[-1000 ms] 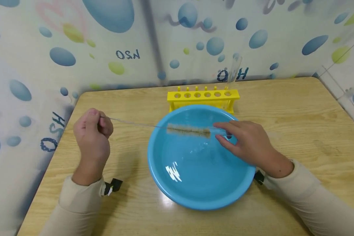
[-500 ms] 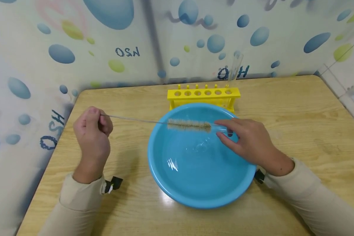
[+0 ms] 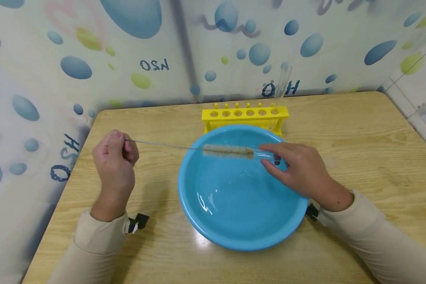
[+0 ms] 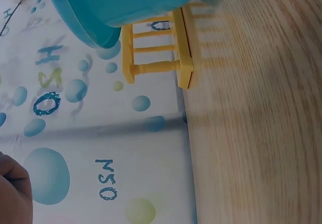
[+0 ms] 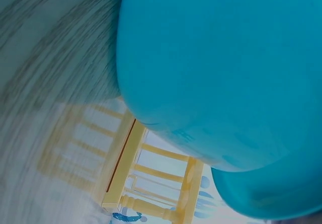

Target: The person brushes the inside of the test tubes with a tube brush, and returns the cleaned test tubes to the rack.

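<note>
The wire handle of a test tube brush is pinched by the left hand. A clear test tube is gripped between thumb and fingers of the right hand, at the brush's bristled end; whether any bristles are sheathed cannot be told. Both are held above a blue basin on the wooden tabletop, behind which a yellow test tube rack is placed.

Bubble-print wall — pale wooden table
</note>
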### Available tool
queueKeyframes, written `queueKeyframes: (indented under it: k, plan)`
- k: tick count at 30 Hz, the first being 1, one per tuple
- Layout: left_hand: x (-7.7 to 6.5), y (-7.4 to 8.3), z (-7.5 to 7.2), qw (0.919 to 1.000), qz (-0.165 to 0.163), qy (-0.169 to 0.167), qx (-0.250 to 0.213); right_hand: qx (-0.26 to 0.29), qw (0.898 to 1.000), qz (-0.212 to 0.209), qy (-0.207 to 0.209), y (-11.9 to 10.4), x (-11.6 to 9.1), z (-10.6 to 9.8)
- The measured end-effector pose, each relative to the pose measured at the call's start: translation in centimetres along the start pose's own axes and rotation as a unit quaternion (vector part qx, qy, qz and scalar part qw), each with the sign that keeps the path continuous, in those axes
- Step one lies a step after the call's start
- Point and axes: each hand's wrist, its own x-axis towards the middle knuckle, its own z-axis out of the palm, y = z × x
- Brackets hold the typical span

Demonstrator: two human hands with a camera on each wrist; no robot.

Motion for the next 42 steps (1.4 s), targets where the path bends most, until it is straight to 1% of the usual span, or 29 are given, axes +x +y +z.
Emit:
queueKeyframes:
  k: [3,5,7,10,13,17,22,25,27,30,35,38,42]
  plan:
    - [-0.2,-0.1,0.0,0.9999,-0.007,-0.009,0.004,0.000,1.000,-0.003,-0.001,0.1,-0.1,0.0]
    - [-0.2,-0.2,0.0,0.9998,-0.003,-0.019,0.011,0.001,1.000,-0.005,0.001,0.2,-0.1,0.0]
    - [-0.3,-0.4,0.1,0.9994,0.004,-0.028,0.018,0.001,1.000,-0.007,0.001,0.2,0.0,0.0]
    - [-0.4,-0.5,0.0,0.9976,0.026,-0.048,0.042,0.001,1.000,-0.006,-0.004,0.3,-0.1,0.1]
    - [-0.5,-0.7,-0.1,0.9945,0.049,-0.066,0.066,0.001,1.000,-0.005,-0.010,0.2,-0.1,0.1]
    - [-0.6,-1.0,-0.1,0.9891,0.069,-0.091,0.093,0.000,1.000,-0.003,-0.011,0.3,-0.1,0.1]
    - [-0.8,-1.3,0.1,0.9803,0.079,-0.126,0.130,0.000,1.000,-0.003,-0.013,0.3,-0.1,0.2]
    - [-0.9,-1.3,0.1,0.9789,0.080,-0.128,0.138,-0.002,1.000,-0.003,-0.014,0.3,-0.1,0.2]
    - [-0.9,-1.2,0.1,0.9798,0.075,-0.121,0.140,-0.002,1.000,-0.002,-0.013,0.3,-0.1,0.1]
    - [-0.9,-0.9,0.2,0.9818,0.052,-0.115,0.142,-0.003,1.000,0.000,-0.014,0.2,0.0,0.1]
    - [-1.1,-0.2,0.3,0.9835,-0.013,-0.120,0.135,-0.006,1.000,-0.001,-0.026,0.1,-0.1,0.1]
    - [-1.2,0.3,0.5,0.9836,-0.051,-0.116,0.129,-0.013,1.000,-0.003,-0.028,0.1,-0.1,0.1]
    - [-1.4,0.7,0.9,0.9799,-0.088,-0.115,0.137,-0.018,0.999,-0.005,-0.027,0.2,-0.1,0.1]
